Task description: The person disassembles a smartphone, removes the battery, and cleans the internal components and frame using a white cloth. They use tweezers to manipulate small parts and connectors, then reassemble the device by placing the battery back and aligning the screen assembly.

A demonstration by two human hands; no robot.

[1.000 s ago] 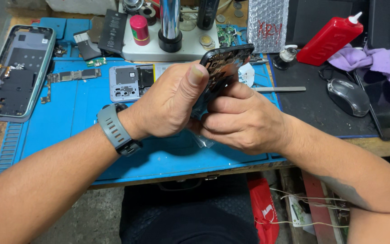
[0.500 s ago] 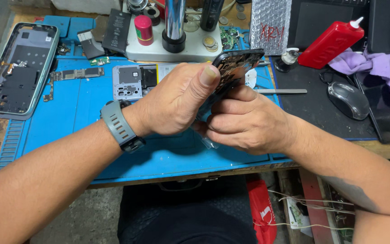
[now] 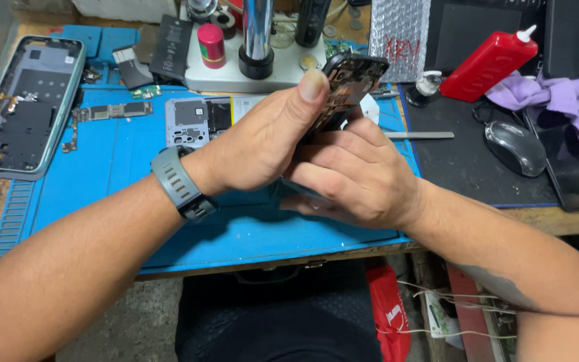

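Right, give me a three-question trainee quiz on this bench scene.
1. True or false: both hands hold the dark phone above the blue mat.
2. Which wrist wears the grey watch? A) left B) right C) neither
3. Fill in: the red bottle lies on the ____ mat, near the mouse.

Key:
1. True: left hand and right hand both grip it.
2. A
3. black

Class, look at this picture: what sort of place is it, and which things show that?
Probably a phone repair bench: an opened phone frame and a loose circuit board lie on a blue work mat.
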